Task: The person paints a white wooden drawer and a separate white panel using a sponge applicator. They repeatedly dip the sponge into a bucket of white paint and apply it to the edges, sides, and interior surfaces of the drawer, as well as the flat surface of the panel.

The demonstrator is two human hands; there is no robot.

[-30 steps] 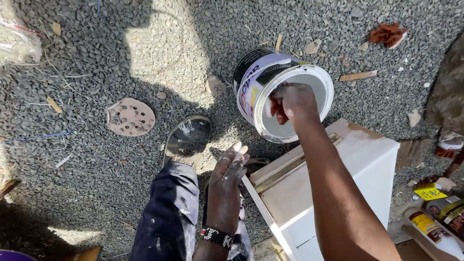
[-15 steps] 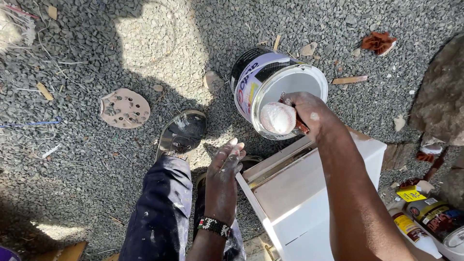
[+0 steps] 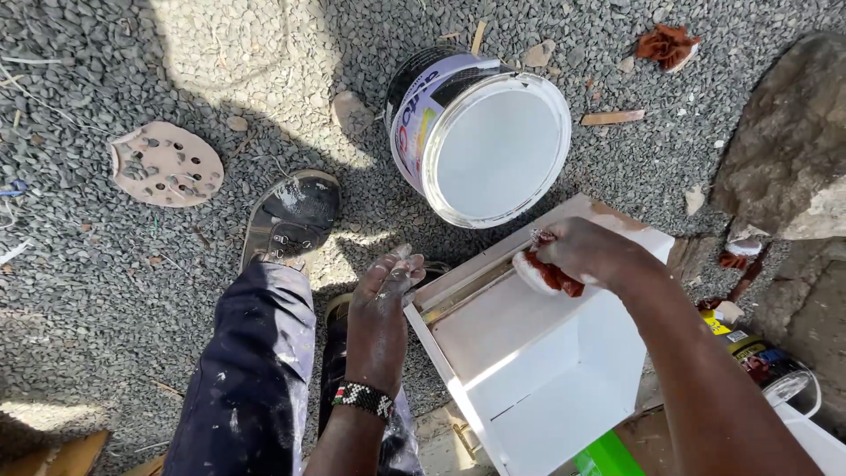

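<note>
The right hand (image 3: pixel 586 256) has its fingers clamped on a soft, paint-wet rag (image 3: pixel 546 273), likely slippery, at the box's (image 3: pixel 538 353) twelve-o'clock edge; left hand (image 3: pixel 381 308), fingers loosely together, steadies its nine-o'clock corner; the box looks stiff, light.

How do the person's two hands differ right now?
The right hand grips a white and red pad and presses it on the white box; the left hand holds nothing and rests at the box's edge. The left wrist wears a beaded bracelet; the right wrist shows none. Both have white paint on their fingers.
</note>
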